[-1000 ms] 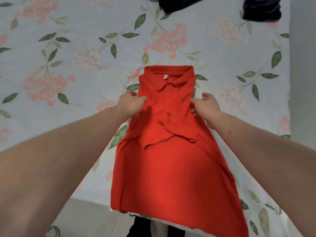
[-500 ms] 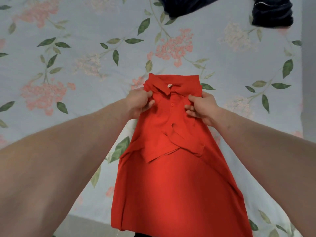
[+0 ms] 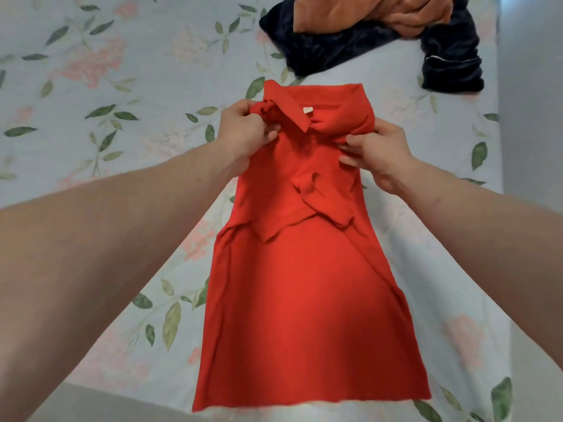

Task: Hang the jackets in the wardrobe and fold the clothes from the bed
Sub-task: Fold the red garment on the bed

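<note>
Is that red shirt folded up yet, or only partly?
Partly folded. The red shirt has both sleeves crossed over its front, but its body lies full length on the bed.

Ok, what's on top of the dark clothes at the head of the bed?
An orange garment lies crumpled on the dark clothes. Whatever sits under the pile is covered.

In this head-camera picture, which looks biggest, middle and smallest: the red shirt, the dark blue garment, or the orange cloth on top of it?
1. red shirt: largest by far, though nearest the camera.
2. dark blue garment: smaller, farther up the bed and cut off by the frame edge.
3. orange cloth: smallest showing, also cut off, so its true size is unsure.
</note>
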Motion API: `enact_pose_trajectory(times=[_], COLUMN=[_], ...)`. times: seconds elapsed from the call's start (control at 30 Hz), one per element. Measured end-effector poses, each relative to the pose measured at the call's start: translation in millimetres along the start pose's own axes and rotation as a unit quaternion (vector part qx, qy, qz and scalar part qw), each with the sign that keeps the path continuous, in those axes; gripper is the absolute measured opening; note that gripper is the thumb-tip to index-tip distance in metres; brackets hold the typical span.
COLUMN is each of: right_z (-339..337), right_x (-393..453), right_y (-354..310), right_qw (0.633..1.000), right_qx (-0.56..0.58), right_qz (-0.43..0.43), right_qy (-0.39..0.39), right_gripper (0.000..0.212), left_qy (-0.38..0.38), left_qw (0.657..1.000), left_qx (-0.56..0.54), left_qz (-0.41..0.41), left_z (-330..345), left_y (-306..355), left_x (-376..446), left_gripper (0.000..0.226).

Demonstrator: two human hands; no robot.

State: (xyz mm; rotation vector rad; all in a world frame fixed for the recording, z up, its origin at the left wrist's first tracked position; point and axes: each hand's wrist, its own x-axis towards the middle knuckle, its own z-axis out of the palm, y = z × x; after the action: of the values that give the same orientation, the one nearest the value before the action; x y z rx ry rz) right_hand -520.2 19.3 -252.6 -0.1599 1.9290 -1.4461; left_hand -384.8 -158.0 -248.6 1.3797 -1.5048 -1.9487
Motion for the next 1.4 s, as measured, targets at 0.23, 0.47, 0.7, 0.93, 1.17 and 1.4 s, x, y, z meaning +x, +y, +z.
enact_pose_trajectory(times=[0.23,0.47,0.7,0.93,1.17,1.4], right_z=[-24.1,-46.9,-67.3,-53.1,-9.9,-15.3], right_x=[-30.2,-72.2,-119.4,-144.5,-129.6,-83.6], right_y=[9.5,61.0,145.0,192.8,175.9,185.8], right_qw=[0.998,0.976,0.878,0.893,0.856,0.751], right_qx=[-0.034,-0.168,-0.430,-0.439,-0.497,-0.652], right_qz=[-0.035,-0.133,-0.197,-0.084,-0.134,-0.036], right_qy=[-0.041,-0.029,-0.079,-0.049,-0.047,-0.103], right_gripper=[0.042,0.039,0.040,0.049,0.100,0.116], left_qy=[-0.044,-0.061,-0.175,-0.183,-0.178,-0.181], left_qw=[0.994,0.940,0.780,0.792,0.713,0.640], left_qx=[0.095,0.286,0.534,0.567,0.661,0.741], left_qz=[0.026,0.176,0.274,0.133,0.155,0.093], left_z=[-19.8,-43.9,-77.9,-87.8,-50.2,-42.3], left_y=[-18.6,-69.8,-146.7,-177.0,-172.5,-187.2], left_x=[-32.7,-84.2,-121.7,-144.2,-122.9,-80.5], left_gripper=[0.040,0.026,0.044,0.056,0.094,0.106])
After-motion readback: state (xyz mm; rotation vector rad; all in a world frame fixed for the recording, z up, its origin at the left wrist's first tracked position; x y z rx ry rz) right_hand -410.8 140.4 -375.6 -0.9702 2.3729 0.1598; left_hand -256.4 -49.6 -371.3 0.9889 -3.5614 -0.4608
